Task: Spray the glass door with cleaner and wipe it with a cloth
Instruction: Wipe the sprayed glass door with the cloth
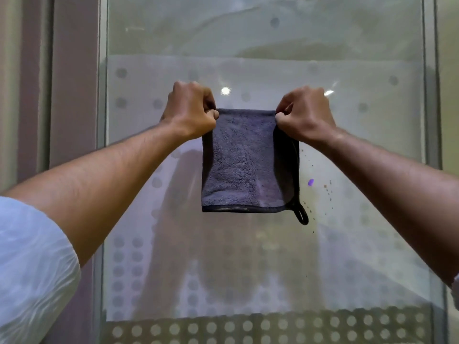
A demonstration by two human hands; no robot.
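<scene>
A folded grey microfibre cloth (242,160) is held taut by its 2 top corners before the frosted, dotted glass door (360,125), pinched by the left hand (190,111) and right hand (304,116). Droplets (327,188) are seen beside it; wiping appears outstanding. Both forearms are raised, fists closed.

We're indoors, facing a mauve wall.
We see the wall (74,83) left, a pale strip (10,83) beside it, light glare (225,91) ahead.
</scene>
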